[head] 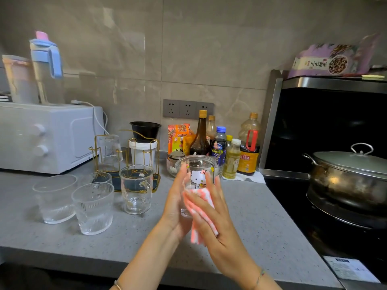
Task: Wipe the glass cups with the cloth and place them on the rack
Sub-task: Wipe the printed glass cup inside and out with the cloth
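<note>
Hands: left hand (pixel 176 197) grips the printed cup (pixel 198 174); right hand (pixel 211 212), fingers flat, presses the cloth (pixel 201 204) against its side.
Cup's place: held above the counter (pixel 240 216), right of the rack (pixel 125 155).
Done: one glass (pixel 110 151) sits upside down on the rack.
Left: this cup, plus four cups (pixel 93 208) in front of the rack.
Writing: cartoon cat on the cup; bottle labels (pixel 248 158) right of the rack are unreadable.

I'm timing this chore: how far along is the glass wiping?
Done: one upturned glass sits on the gold rack. In hand: the left hand holds the cartoon-cat glass while the right hand presses the pink-and-white cloth against it. Left: that glass and four more glasses on the counter must reach the rack; whether those are wiped, I cannot tell.
</note>
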